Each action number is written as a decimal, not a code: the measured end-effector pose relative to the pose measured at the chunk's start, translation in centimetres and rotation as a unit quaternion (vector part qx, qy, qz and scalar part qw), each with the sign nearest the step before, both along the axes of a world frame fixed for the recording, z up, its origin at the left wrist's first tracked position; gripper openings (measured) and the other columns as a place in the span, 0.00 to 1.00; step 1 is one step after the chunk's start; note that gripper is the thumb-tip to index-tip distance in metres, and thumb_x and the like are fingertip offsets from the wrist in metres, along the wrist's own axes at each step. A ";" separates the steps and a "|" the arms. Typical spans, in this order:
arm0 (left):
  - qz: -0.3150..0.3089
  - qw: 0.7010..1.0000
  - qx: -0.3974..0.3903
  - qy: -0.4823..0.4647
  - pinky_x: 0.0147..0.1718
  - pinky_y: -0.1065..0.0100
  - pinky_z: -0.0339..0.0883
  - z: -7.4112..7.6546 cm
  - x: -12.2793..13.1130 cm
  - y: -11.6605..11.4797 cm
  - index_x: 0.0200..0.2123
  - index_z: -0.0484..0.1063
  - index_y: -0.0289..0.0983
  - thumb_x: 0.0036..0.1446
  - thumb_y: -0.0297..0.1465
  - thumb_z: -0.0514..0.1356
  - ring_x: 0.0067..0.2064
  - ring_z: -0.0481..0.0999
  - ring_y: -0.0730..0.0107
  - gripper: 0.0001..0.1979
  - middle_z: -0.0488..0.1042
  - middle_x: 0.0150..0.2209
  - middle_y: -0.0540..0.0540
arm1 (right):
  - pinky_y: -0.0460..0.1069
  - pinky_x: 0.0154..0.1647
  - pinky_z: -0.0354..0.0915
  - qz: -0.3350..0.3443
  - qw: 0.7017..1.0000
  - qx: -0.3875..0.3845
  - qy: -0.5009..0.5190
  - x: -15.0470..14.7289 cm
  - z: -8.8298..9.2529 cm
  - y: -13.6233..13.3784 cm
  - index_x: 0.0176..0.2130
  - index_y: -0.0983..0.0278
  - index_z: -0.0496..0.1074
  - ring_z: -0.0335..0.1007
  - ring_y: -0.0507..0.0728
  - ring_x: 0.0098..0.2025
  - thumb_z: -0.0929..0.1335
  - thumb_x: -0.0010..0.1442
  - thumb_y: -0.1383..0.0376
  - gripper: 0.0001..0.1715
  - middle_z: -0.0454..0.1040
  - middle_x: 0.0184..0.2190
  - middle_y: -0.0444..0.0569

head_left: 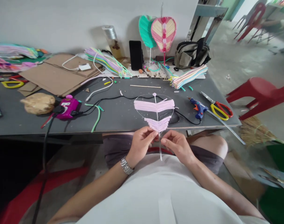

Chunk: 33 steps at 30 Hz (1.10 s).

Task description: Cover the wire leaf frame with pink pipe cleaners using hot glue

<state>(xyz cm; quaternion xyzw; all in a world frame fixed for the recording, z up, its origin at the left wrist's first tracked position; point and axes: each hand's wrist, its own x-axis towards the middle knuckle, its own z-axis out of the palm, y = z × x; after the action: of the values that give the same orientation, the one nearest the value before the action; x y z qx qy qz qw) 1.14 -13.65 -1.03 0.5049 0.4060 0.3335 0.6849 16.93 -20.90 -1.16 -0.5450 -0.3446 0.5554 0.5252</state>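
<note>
Pink straw frame (154, 106), stem between both hands' fingers (149, 134).

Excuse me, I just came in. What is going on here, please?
A person holds a heart-shaped wire frame, with pale pink straw strips across it, by its central stem, using the bare left hand and bare right hand. A blue plastic glue gun and scissors with yellow and red handles lie to the right on the grey worktable.
</note>
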 end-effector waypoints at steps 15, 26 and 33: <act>-0.031 0.999 0.003 -0.007 0.24 0.69 0.68 -0.6 0.6 0.2 0.32 0.75 0.35 0.53 0.43 0.70 0.24 0.72 0.71 0.16 0.74 0.24 0.50 | 0.44 0.19 0.53 0.020 0.998 0.046 -0.042 -1.0 -0.8 0.3 0.30 0.63 0.70 0.57 0.46 0.17 0.75 0.56 0.55 0.17 0.66 0.18 0.37; -0.084 0.980 0.173 0.057 0.25 0.71 0.58 -0.6 -0.5 0.4 0.22 0.63 0.38 0.68 0.40 0.54 0.24 0.62 0.74 0.21 0.62 0.20 0.53 | 0.43 0.18 0.53 -0.061 0.993 0.097 0.004 0.2 0.2 -0.6 0.30 0.63 0.70 0.56 0.45 0.17 0.77 0.56 0.51 0.21 0.72 0.22 0.41; -0.037 0.970 0.236 0.053 0.25 0.71 0.60 0.6 0.5 0.7 0.30 0.73 0.37 0.62 0.31 0.56 0.24 0.66 0.74 0.09 0.68 0.22 0.53 | 0.44 0.19 0.55 -0.054 0.994 0.099 -0.012 0.6 0.2 -0.9 0.31 0.62 0.70 0.56 0.46 0.17 0.76 0.57 0.51 0.20 0.71 0.21 0.40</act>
<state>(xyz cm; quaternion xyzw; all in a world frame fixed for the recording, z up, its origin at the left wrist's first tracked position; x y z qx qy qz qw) 1.67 -12.97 -0.44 0.6837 0.3330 0.3671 0.5357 17.54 -21.75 -0.98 -0.5148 -0.3745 0.4826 0.6015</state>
